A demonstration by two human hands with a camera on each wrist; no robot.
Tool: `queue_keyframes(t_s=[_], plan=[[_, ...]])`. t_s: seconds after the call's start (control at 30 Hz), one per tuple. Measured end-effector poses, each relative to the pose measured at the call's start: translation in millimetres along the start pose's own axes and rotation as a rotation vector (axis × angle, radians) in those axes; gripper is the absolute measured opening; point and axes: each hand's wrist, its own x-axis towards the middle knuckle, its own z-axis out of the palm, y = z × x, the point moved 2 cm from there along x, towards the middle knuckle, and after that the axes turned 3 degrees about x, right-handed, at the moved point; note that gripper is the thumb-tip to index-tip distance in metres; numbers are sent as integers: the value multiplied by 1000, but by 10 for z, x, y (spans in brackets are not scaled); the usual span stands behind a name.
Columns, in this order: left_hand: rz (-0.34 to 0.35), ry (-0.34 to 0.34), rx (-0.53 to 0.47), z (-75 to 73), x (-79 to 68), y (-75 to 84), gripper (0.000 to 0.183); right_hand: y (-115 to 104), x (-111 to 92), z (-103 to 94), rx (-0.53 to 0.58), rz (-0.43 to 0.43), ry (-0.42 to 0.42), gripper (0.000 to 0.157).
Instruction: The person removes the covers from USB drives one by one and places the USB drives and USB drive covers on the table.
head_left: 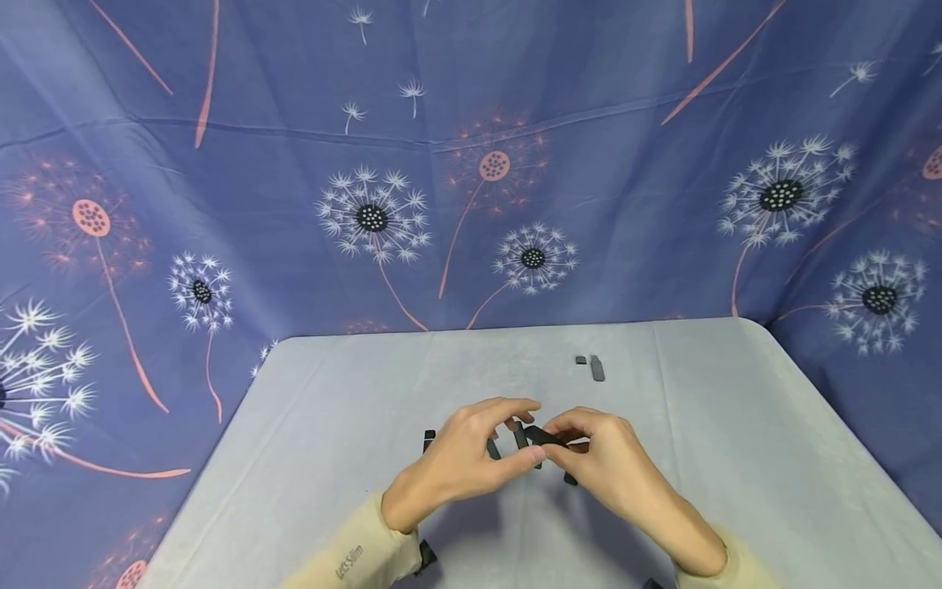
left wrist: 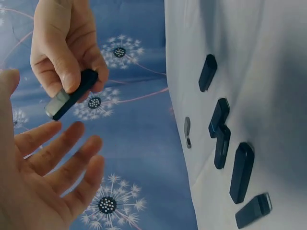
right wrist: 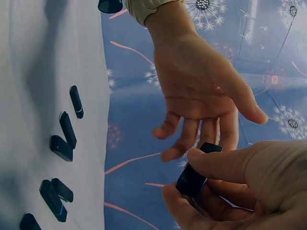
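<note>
Between thumb and fingers, my right hand [head_left: 607, 450] pinches a dark stick shaped like a USB flash drive [left wrist: 79, 96]. One end of it is paler and greyish in the left wrist view; its other face looks black [right wrist: 193, 178] in the right wrist view. My left hand [head_left: 471, 448] faces it, palm inward, fingers spread and loosely bent, holding nothing. Its fingertips [left wrist: 53, 128] are close to the pale end of the stick. Below the hands, several similar dark sticks lie on the table, one [left wrist: 242, 172] longer than its neighbours.
Farther back on the pale cloth-covered table [head_left: 353, 384] lie a grey stick [head_left: 597, 368] and a small dark piece [head_left: 580, 360] beside it. Another dark stick [head_left: 429, 440] lies left of my left hand. A blue dandelion-print curtain [head_left: 441, 245] hangs behind the table.
</note>
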Motion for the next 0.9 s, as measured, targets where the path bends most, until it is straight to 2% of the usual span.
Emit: queue_keyframes(t_s=[0.13, 0.37, 0.47, 0.73, 0.9], plan=[[55, 50, -20, 22, 4, 39, 43, -11, 1, 11, 17, -24, 4, 16], [179, 155, 12, 38, -10, 57, 26, -20, 2, 20, 3, -68, 10, 13], [209, 179, 7, 44, -17, 48, 22, -20, 0, 26, 3, -80, 9, 12], [187, 158, -8, 52, -46, 38, 25, -14, -16, 21, 23, -50, -25, 10], [154, 146, -31, 48, -64, 45, 22, 8, -41, 36, 19, -83, -45, 14]])
